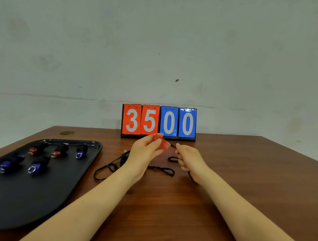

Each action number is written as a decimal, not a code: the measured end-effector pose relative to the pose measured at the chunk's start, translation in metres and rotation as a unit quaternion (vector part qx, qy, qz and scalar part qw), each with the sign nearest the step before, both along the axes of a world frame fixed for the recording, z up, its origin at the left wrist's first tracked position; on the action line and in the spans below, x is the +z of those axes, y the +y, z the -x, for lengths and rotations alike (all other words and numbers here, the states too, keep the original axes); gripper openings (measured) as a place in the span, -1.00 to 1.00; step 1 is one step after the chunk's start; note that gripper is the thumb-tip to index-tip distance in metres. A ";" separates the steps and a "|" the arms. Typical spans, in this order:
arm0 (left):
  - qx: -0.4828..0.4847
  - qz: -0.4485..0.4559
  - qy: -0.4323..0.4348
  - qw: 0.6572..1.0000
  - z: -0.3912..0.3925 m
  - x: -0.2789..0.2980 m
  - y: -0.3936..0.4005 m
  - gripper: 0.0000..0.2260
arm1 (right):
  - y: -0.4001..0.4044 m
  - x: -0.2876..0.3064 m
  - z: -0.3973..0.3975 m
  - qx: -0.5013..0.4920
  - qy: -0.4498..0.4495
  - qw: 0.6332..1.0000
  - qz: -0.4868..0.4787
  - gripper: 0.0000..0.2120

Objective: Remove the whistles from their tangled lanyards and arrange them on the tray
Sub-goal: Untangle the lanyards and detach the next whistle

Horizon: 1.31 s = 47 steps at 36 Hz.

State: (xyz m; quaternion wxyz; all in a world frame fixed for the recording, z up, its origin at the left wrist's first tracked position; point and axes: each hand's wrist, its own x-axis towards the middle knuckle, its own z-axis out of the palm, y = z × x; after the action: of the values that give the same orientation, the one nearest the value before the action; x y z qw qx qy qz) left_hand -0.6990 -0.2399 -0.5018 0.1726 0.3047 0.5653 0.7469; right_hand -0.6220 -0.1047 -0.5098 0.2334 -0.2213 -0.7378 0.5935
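Brown table point(169, 202) bears black tray point(32, 196), five whistles on it. Scoreboard point(159, 122) reads 3500. Left hand point(144, 154) pinches red whistle point(161, 142) above table; right hand point(190, 159) grips black lanyard point(161, 169), loops trailing on table.

From my remote seat I saw only two bare forearms and two hands, the left hand point(146, 152) and the right hand point(191, 158). No sleeve covered the arms as far as the picture's lower edge. I could make out no ring, watch or glove on them.
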 end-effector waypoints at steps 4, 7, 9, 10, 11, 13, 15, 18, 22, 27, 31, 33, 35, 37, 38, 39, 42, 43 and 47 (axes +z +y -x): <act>0.021 -0.039 -0.051 0.998 0.007 0.000 -0.004 -0.88 | -0.013 -0.005 0.001 0.032 -0.039 0.956 -0.291 -0.71; 0.068 -0.005 -0.045 0.997 0.011 -0.003 -0.005 -0.86 | -0.023 -0.008 0.001 0.093 -0.045 0.917 -0.385 -0.73; 0.094 0.028 -0.006 0.995 0.013 -0.007 -0.004 -0.86 | -0.029 -0.008 0.001 0.114 -0.035 0.904 -0.410 -0.75; 0.102 0.037 0.016 0.994 0.014 -0.008 -0.003 -0.85 | -0.032 -0.008 0.001 0.120 -0.021 0.904 -0.411 -0.76; 0.108 0.044 0.038 0.992 0.013 -0.008 -0.003 -0.83 | -0.034 -0.007 0.000 0.123 -0.004 0.908 -0.401 -0.76; 0.124 0.066 0.083 0.987 0.015 -0.007 -0.004 -0.84 | -0.035 -0.002 -0.001 0.118 0.035 0.928 -0.353 -0.76; 0.132 0.094 0.115 0.980 0.018 -0.008 -0.003 -0.86 | -0.031 0.003 -0.003 0.095 0.071 0.953 -0.277 -0.77; 0.117 0.130 0.130 0.976 0.018 -0.007 -0.005 -0.79 | -0.022 0.008 -0.006 0.075 0.108 0.983 -0.128 -0.78; 0.050 0.143 0.177 0.972 0.008 -0.004 -0.006 -0.80 | -0.009 0.011 -0.010 0.029 0.142 0.989 -0.033 -0.79; -0.057 0.069 0.126 0.988 -0.008 -0.002 -0.003 -0.82 | -0.002 0.009 -0.008 -0.014 0.143 0.987 -0.079 -0.79; -0.083 -0.047 0.011 0.995 -0.012 0.001 -0.001 -0.81 | -0.005 0.003 -0.004 0.029 0.120 0.984 -0.131 -0.79; -0.080 -0.078 -0.025 0.993 -0.008 0.000 -0.002 -0.81 | -0.010 -0.001 -0.002 0.049 0.106 0.977 -0.177 -0.81; -0.079 -0.098 -0.051 0.991 -0.003 -0.002 -0.004 -0.81 | -0.014 -0.007 0.002 0.063 0.086 0.968 -0.226 -0.83; -0.076 -0.106 -0.069 0.989 0.001 -0.005 -0.004 -0.80 | -0.019 -0.011 0.006 0.079 0.059 0.958 -0.271 -0.80; -0.076 -0.107 -0.075 0.989 0.003 -0.006 -0.004 -0.80 | -0.020 -0.013 0.007 0.081 0.046 0.953 -0.289 -0.81; -0.073 -0.104 -0.078 0.989 0.005 -0.007 -0.004 -0.80 | -0.020 -0.014 0.008 0.078 0.038 0.948 -0.307 -0.81; -0.058 -0.071 -0.063 0.994 0.010 -0.008 -0.004 -0.78 | -0.016 -0.016 0.008 0.076 0.007 0.925 -0.372 -0.78; -0.051 -0.054 -0.052 0.996 0.011 -0.009 -0.004 -0.77 | -0.014 -0.017 0.008 0.081 -0.005 0.917 -0.391 -0.77; -0.005 0.032 0.030 0.999 0.015 -0.012 -0.004 -0.84 | -0.014 -0.017 0.006 0.094 -0.015 0.901 -0.423 -0.79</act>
State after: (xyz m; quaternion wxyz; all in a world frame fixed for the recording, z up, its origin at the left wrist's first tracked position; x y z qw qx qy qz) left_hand -0.7139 -0.2436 -0.5141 0.1693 0.3241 0.5920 0.7182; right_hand -0.6278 -0.1188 -0.5271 0.2369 -0.0406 -0.9401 0.2416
